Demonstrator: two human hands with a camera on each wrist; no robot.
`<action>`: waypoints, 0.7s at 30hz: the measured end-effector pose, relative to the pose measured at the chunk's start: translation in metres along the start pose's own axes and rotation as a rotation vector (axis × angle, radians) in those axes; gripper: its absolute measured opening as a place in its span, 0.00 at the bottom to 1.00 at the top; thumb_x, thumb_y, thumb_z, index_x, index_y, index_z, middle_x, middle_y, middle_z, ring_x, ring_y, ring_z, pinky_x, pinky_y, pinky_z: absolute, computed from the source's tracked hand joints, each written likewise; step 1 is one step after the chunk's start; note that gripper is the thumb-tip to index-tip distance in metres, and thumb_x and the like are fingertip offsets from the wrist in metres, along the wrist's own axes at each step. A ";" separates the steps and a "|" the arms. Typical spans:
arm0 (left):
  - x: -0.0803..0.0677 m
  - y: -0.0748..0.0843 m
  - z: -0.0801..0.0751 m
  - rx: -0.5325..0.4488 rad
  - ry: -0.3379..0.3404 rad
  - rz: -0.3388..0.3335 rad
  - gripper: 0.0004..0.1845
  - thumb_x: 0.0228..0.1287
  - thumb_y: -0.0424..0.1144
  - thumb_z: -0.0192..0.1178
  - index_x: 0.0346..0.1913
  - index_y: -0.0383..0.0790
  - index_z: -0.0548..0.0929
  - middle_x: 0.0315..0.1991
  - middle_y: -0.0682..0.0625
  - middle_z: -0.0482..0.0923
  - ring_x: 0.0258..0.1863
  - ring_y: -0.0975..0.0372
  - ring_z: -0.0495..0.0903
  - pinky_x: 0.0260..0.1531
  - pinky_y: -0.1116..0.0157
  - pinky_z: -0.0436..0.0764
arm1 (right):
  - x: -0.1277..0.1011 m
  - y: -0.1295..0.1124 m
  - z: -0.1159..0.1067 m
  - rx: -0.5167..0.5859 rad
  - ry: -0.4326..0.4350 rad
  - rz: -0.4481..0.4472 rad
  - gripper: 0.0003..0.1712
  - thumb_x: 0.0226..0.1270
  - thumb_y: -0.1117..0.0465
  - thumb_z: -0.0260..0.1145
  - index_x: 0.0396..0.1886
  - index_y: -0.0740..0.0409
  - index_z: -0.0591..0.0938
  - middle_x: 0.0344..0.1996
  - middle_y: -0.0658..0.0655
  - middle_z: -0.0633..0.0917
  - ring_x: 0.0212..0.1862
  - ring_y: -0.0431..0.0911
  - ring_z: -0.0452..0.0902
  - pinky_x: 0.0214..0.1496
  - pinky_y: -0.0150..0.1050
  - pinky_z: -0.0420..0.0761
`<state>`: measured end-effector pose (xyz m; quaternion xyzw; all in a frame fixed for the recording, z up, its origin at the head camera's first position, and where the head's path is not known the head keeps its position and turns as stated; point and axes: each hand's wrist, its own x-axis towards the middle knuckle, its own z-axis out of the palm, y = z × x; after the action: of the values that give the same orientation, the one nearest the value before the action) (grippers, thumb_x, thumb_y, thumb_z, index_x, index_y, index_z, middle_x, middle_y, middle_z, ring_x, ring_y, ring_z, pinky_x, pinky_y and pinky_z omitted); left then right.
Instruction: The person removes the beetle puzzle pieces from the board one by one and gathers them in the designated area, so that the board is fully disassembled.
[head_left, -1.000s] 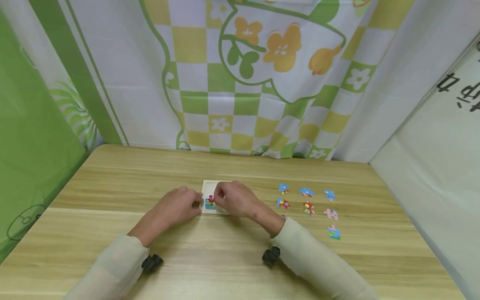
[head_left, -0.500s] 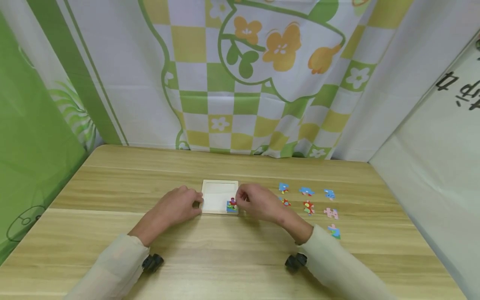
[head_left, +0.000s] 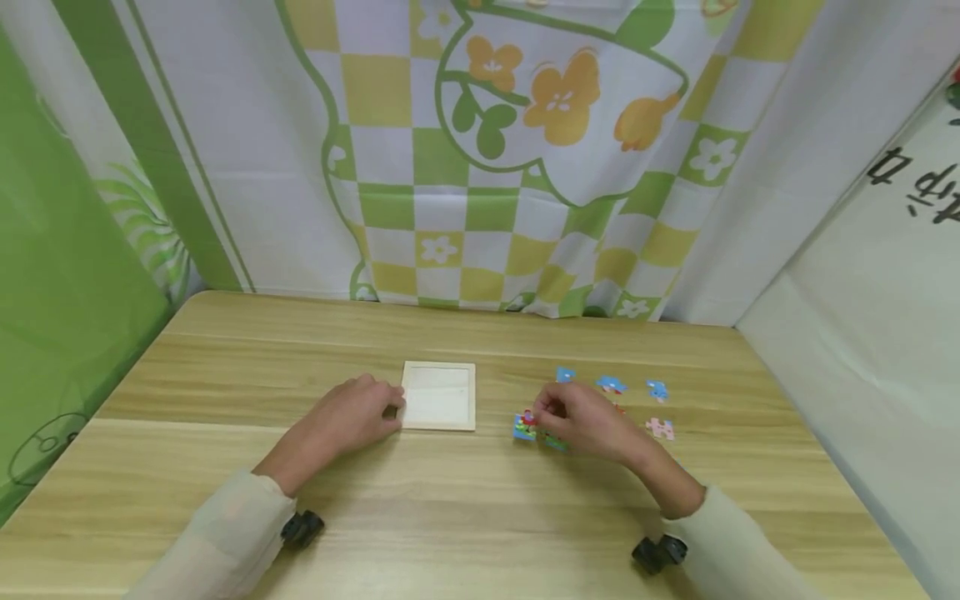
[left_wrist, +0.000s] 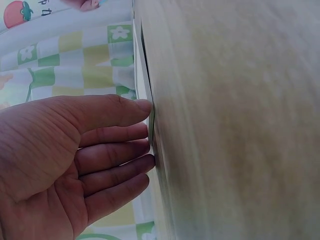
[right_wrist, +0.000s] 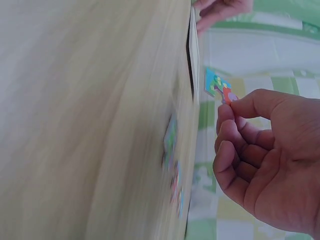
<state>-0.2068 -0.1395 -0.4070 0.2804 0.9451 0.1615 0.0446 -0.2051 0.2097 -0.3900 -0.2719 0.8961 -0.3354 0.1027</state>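
A square wooden puzzle tray (head_left: 438, 400) lies flat, its pale inside bare. My left hand (head_left: 345, 417) stays at the tray's left edge; in the left wrist view the thumb and fairly straight fingers (left_wrist: 117, 172) touch that edge. Between thumb and index finger, my right hand (head_left: 588, 423) pinches a jigsaw puzzle piece (head_left: 525, 427) printed in blue, green and red. The right wrist view shows this piece held up off the table by its corner. Another puzzle piece (head_left: 556, 442), partly green, shows below the right hand, which hides others.
Loose puzzle pieces lie at the right: blue ones (head_left: 611, 384) in the back row, with another (head_left: 657, 390) beside it, and a pink one (head_left: 661, 428) nearer. Behind the wooden table (head_left: 420, 517) hangs a patterned curtain (head_left: 495, 208).
My right hand has moved right, carrying the pinched puzzle piece from over the tray to beside the loose pieces. The left hand keeps its place at the tray.
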 end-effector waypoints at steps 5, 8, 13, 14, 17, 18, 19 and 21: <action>-0.002 0.000 0.002 -0.022 0.025 0.039 0.17 0.64 0.27 0.63 0.20 0.44 0.75 0.48 0.42 0.88 0.19 0.67 0.56 0.20 0.71 0.61 | -0.023 0.014 -0.013 0.001 0.007 0.018 0.07 0.76 0.65 0.64 0.35 0.58 0.85 0.27 0.46 0.82 0.29 0.36 0.73 0.32 0.32 0.75; -0.002 -0.001 0.003 -0.029 0.042 0.068 0.18 0.64 0.25 0.61 0.19 0.45 0.72 0.31 0.48 0.82 0.19 0.68 0.56 0.20 0.71 0.62 | -0.035 0.021 -0.020 -0.004 0.002 0.061 0.07 0.77 0.64 0.64 0.36 0.58 0.84 0.28 0.47 0.82 0.30 0.37 0.73 0.32 0.32 0.75; -0.001 -0.001 0.004 -0.024 0.052 0.085 0.18 0.63 0.24 0.62 0.20 0.45 0.71 0.22 0.56 0.64 0.19 0.67 0.58 0.21 0.71 0.63 | -0.053 0.033 -0.029 -0.006 -0.033 0.139 0.09 0.79 0.60 0.63 0.36 0.58 0.82 0.26 0.49 0.79 0.28 0.37 0.69 0.30 0.32 0.71; -0.001 -0.001 0.004 -0.023 0.054 0.086 0.18 0.63 0.24 0.62 0.20 0.45 0.72 0.22 0.56 0.63 0.19 0.67 0.59 0.21 0.71 0.63 | -0.055 0.035 -0.030 -0.009 -0.037 0.150 0.09 0.79 0.59 0.63 0.36 0.58 0.82 0.26 0.49 0.80 0.28 0.37 0.70 0.30 0.32 0.71; -0.001 -0.001 0.004 -0.019 0.060 0.087 0.18 0.64 0.25 0.62 0.20 0.45 0.72 0.21 0.56 0.62 0.19 0.67 0.59 0.21 0.71 0.64 | -0.063 0.042 -0.034 0.014 -0.049 0.166 0.08 0.79 0.60 0.63 0.38 0.59 0.83 0.28 0.50 0.81 0.29 0.37 0.71 0.30 0.33 0.73; -0.001 -0.001 0.004 -0.019 0.063 0.088 0.18 0.64 0.24 0.62 0.20 0.45 0.72 0.20 0.56 0.61 0.19 0.67 0.59 0.21 0.71 0.64 | -0.064 0.044 -0.035 0.019 -0.046 0.162 0.08 0.78 0.61 0.63 0.38 0.59 0.83 0.29 0.50 0.82 0.30 0.37 0.72 0.31 0.33 0.73; -0.001 -0.001 0.003 -0.018 0.066 0.089 0.18 0.64 0.24 0.62 0.21 0.45 0.72 0.20 0.56 0.61 0.19 0.68 0.59 0.21 0.71 0.65 | -0.066 0.046 -0.036 0.026 -0.043 0.155 0.07 0.78 0.61 0.63 0.39 0.59 0.83 0.30 0.50 0.83 0.30 0.37 0.73 0.31 0.33 0.74; -0.001 -0.001 0.003 -0.016 0.069 0.090 0.18 0.64 0.24 0.61 0.21 0.45 0.72 0.20 0.57 0.61 0.19 0.68 0.60 0.22 0.71 0.65 | -0.068 0.049 -0.038 0.026 -0.042 0.143 0.07 0.78 0.63 0.63 0.38 0.59 0.84 0.30 0.50 0.83 0.30 0.37 0.74 0.31 0.33 0.75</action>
<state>-0.2059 -0.1405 -0.4099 0.3165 0.9312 0.1806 0.0067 -0.1834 0.2993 -0.3936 -0.2126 0.9065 -0.3331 0.1486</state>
